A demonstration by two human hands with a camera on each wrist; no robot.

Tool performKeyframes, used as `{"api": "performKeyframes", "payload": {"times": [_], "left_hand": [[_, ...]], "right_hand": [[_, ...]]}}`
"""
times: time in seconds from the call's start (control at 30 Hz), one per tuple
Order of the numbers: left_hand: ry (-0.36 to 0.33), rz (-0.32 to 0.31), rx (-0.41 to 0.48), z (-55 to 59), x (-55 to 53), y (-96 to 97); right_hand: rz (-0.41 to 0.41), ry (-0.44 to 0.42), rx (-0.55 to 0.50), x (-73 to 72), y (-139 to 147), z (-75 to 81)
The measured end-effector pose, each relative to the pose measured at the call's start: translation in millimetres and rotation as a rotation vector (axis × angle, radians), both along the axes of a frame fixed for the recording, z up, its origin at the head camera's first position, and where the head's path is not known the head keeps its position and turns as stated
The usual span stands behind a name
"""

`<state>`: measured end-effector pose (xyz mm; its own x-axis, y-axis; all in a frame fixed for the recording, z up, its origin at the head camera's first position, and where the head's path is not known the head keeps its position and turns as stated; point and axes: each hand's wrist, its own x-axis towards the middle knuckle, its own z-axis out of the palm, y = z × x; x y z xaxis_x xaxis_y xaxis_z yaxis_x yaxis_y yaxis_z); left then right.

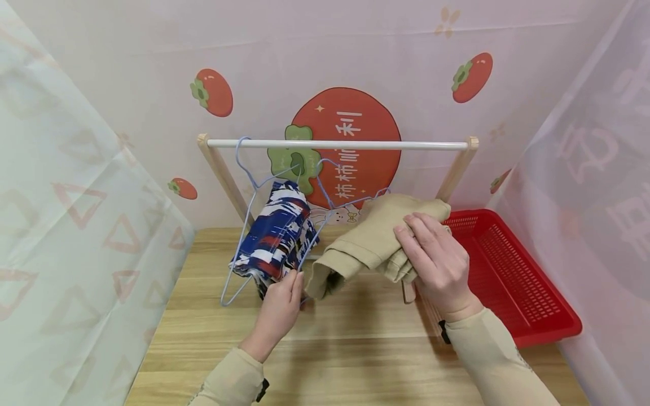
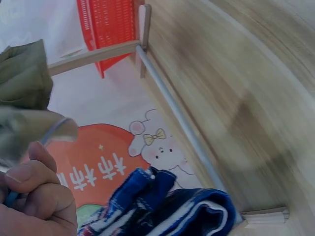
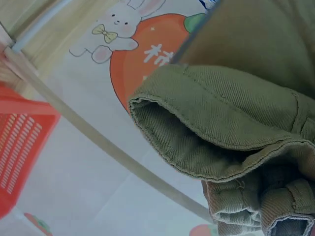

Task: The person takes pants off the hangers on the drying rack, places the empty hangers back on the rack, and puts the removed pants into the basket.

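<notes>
My left hand point(image 1: 279, 307) pinches the lower corner of a light-blue wire hanger point(image 1: 325, 224), held in front of the rack. Khaki pants point(image 1: 376, 231) lie folded over this hanger. From above, my right hand point(image 1: 440, 265) grips their right part; its thumb is hidden. An open end of the khaki cloth points toward the camera in the right wrist view. Left of them, a blue, white and red patterned garment point(image 1: 276, 231) hangs folded over another blue hanger point(image 1: 238, 237), whose hook is on the rail.
The rack has a white rail point(image 1: 345, 145) and wooden side posts point(image 1: 225, 180). A red perforated basket point(image 1: 533, 265) stands on the right of the wooden table point(image 1: 355, 361), beside the rack. Printed cloth walls point(image 1: 355, 45) enclose the back and sides.
</notes>
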<state>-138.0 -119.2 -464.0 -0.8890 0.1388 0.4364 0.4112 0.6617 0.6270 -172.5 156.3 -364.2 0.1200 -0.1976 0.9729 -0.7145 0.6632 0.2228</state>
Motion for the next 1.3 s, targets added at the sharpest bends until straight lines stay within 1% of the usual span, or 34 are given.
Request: {"api": "performKeyframes", "payload": {"times": [0.1,0.17,0.27,0.4,0.53,0.63,0.77,0.83,0.9,0.97,1.07,1.2,1.3], "left_hand": [[-0.066,0.030,0.046,-3.3,-0.4,-3.6],[-0.092,0.035,0.079,-3.8,0.0,-5.6],[-0.088,0.031,0.085,-1.4,0.6,-6.7],[-0.047,0.006,0.079,2.2,2.5,-5.9],[0.009,-0.043,0.091,2.3,4.1,-6.9],[0.086,-0.068,0.087,1.2,2.8,-8.6],[0.199,-0.078,0.069,1.0,-1.4,-11.1],[0.238,-0.080,0.067,2.4,-3.5,-12.1],[0.254,-0.089,0.085,5.0,-5.2,-13.0],[0.243,-0.093,0.110,8.3,-6.7,-13.6],[0.197,-0.082,0.136,14.2,-9.1,-14.2],[0.093,-0.053,0.145,20.1,-12.4,-14.3],[0.017,-0.035,0.154,21.2,-14.0,-14.9]], "right_hand": [[0.004,0.011,-0.012,0.9,1.5,3.4],[-0.003,0.014,-0.016,1.2,3.0,3.4],[-0.016,0.011,-0.011,1.4,5.4,-0.6],[-0.024,-0.002,0.007,1.7,8.0,-8.2],[-0.034,-0.016,0.023,2.4,11.0,-14.0],[-0.043,-0.026,0.032,3.3,14.4,-17.5],[-0.051,-0.038,0.040,5.4,19.2,-19.9],[-0.053,-0.039,0.038,7.1,21.4,-19.7],[-0.053,-0.034,0.030,9.0,23.4,-18.8],[-0.050,-0.027,0.019,10.9,25.3,-17.2],[-0.035,-0.012,-0.002,14.3,28.6,-13.6],[-0.020,0.011,-0.034,20.2,34.1,-8.4],[-0.023,0.024,-0.052,27.3,39.2,-6.2]]}}
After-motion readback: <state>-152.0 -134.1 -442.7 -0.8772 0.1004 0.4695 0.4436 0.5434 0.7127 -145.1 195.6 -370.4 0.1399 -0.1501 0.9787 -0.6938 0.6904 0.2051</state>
